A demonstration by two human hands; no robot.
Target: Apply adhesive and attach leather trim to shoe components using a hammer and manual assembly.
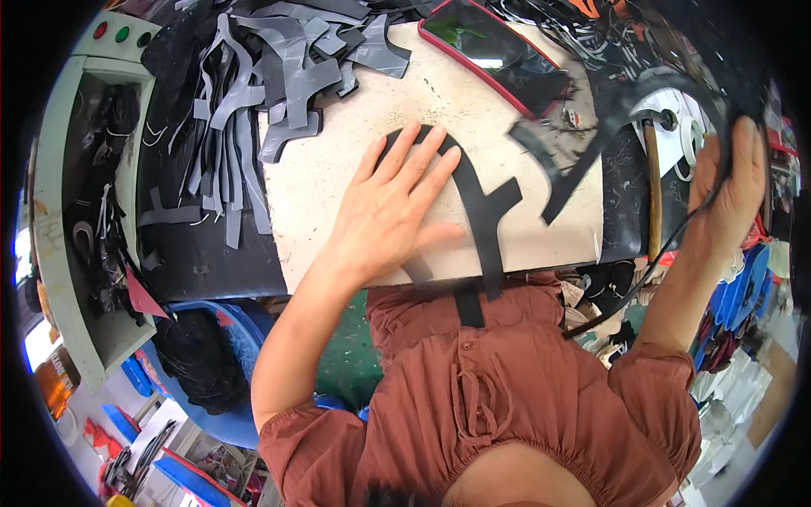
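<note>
My left hand [393, 198] lies flat with its fingers spread on a black arch-shaped piece [483, 207] with a side tab. That piece rests on a pale board [562, 245], one leg reaching past the near edge. At the right, my right hand [733, 182] is closed on a second black curved piece [591, 156], smeared by motion. This one arcs above the board's right side, and its far end beside my fingers is hard to make out.
Grey cut strips [296, 68] are heaped at the back left. A red-cased phone [498, 51] lies on the board's far edge. A hammer [654, 186] is to the right. Left stand a green metal frame [114, 42] with buttons and a blue tub [245, 355].
</note>
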